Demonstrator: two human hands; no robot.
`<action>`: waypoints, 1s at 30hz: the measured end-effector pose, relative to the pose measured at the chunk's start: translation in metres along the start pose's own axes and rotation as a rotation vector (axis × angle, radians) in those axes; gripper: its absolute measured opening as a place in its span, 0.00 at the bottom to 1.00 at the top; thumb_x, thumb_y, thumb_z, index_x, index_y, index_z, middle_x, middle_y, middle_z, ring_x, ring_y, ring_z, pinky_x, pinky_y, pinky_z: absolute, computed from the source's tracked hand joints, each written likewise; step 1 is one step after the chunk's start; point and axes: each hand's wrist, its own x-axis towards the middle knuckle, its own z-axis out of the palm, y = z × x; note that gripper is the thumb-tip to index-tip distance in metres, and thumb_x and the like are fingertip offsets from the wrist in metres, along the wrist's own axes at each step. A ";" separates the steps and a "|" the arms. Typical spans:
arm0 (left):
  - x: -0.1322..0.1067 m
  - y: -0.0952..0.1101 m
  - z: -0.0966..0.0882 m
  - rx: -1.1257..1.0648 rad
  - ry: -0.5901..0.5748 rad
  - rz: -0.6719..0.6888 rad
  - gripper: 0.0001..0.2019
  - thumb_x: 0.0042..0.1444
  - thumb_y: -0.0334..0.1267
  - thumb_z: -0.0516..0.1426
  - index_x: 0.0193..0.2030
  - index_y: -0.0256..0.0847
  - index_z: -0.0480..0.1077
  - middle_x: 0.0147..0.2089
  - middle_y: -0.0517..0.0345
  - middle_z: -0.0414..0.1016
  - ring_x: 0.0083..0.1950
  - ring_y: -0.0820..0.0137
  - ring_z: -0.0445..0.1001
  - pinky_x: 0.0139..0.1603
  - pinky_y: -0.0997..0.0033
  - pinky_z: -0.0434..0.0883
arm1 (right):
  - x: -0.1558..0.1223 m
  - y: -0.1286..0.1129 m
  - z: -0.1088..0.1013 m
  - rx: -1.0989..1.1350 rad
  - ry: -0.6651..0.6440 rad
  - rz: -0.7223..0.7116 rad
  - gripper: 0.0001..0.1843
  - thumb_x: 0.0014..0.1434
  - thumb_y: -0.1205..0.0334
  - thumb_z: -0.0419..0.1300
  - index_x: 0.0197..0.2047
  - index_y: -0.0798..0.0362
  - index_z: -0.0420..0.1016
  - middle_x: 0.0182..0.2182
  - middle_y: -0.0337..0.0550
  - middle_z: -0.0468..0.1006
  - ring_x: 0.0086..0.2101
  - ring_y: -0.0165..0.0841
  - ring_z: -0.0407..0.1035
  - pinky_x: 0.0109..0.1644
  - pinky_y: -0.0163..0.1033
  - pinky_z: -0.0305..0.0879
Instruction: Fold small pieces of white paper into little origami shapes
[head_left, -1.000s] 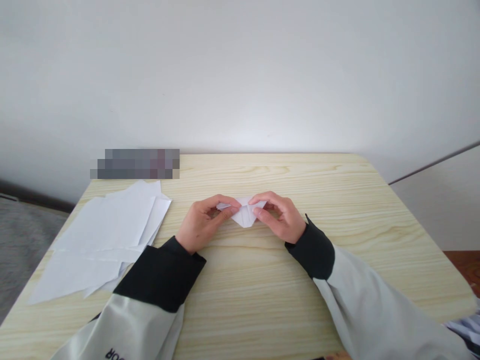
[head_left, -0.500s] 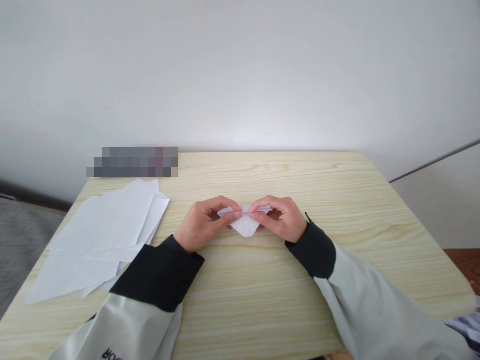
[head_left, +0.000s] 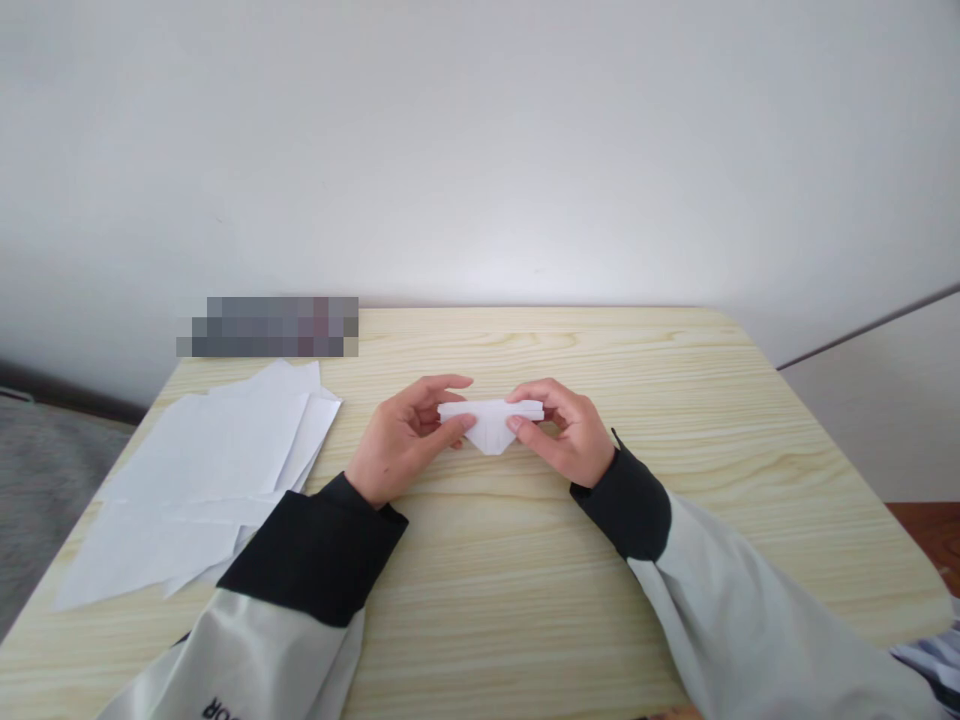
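A small folded white paper (head_left: 491, 425) is held up over the middle of the wooden table, with a straight band along its top and a blunt point facing me. My left hand (head_left: 409, 435) grips its left end, thumb on the near face and other fingers behind; the index finger is lifted off above the top edge. On the right end, my right hand (head_left: 566, 430) pinches the band between thumb and index finger. The fingers behind the paper are partly hidden.
Loose white paper sheets (head_left: 202, 450) lie overlapping on the table's left side. Behind them is a blurred-out dark object (head_left: 270, 328) at the back left edge. A white wall (head_left: 525, 150) rises behind the wooden table (head_left: 510, 600).
The paper's top now shows as a straight band, and its lower point looks shorter and blunter. My left index finger has lifted off the paper, and my right fingers have shifted slightly outward.
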 end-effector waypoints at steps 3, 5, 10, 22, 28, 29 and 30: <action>0.000 0.000 -0.001 0.037 0.069 -0.014 0.20 0.46 0.40 0.65 0.46 0.35 0.70 0.30 0.59 0.74 0.27 0.75 0.71 0.31 0.76 0.72 | 0.001 0.000 0.001 -0.029 0.010 0.062 0.19 0.55 0.61 0.61 0.51 0.51 0.68 0.31 0.39 0.79 0.31 0.30 0.73 0.37 0.35 0.70; 0.001 0.001 -0.003 0.076 0.098 -0.025 0.18 0.46 0.42 0.64 0.43 0.35 0.72 0.28 0.60 0.74 0.27 0.75 0.71 0.31 0.76 0.71 | 0.002 0.000 0.001 -0.057 0.019 0.102 0.16 0.55 0.60 0.61 0.48 0.51 0.71 0.31 0.40 0.80 0.31 0.30 0.74 0.37 0.35 0.70; 0.000 0.002 -0.003 0.134 0.095 -0.040 0.18 0.47 0.47 0.63 0.40 0.35 0.74 0.29 0.56 0.77 0.29 0.72 0.73 0.31 0.74 0.71 | 0.005 0.001 0.002 -0.112 0.063 0.134 0.08 0.54 0.59 0.61 0.37 0.53 0.75 0.33 0.42 0.81 0.30 0.31 0.74 0.34 0.34 0.69; 0.000 -0.003 -0.005 0.374 0.056 0.061 0.12 0.52 0.45 0.60 0.36 0.40 0.77 0.32 0.59 0.80 0.30 0.72 0.74 0.30 0.77 0.71 | 0.003 -0.003 0.001 -0.191 -0.026 0.076 0.10 0.58 0.57 0.58 0.34 0.54 0.77 0.26 0.40 0.79 0.24 0.27 0.70 0.28 0.31 0.65; -0.001 -0.002 -0.008 0.517 0.155 0.183 0.10 0.55 0.43 0.58 0.39 0.41 0.77 0.37 0.59 0.80 0.37 0.69 0.77 0.41 0.74 0.73 | 0.005 -0.001 -0.002 -0.325 0.060 -0.189 0.08 0.60 0.65 0.56 0.39 0.51 0.78 0.36 0.42 0.81 0.36 0.30 0.74 0.40 0.34 0.69; -0.001 -0.001 -0.008 0.554 0.165 0.235 0.09 0.55 0.42 0.58 0.38 0.41 0.77 0.37 0.59 0.80 0.38 0.69 0.77 0.42 0.73 0.72 | 0.005 0.000 -0.002 -0.349 0.060 -0.244 0.09 0.61 0.67 0.56 0.40 0.51 0.77 0.36 0.43 0.80 0.37 0.30 0.74 0.43 0.35 0.69; -0.001 -0.001 -0.009 0.588 0.165 0.302 0.08 0.55 0.40 0.58 0.37 0.41 0.77 0.37 0.58 0.80 0.38 0.70 0.77 0.43 0.73 0.72 | 0.005 0.001 -0.002 -0.371 0.058 -0.288 0.09 0.61 0.68 0.55 0.41 0.51 0.77 0.37 0.43 0.80 0.38 0.30 0.73 0.44 0.35 0.69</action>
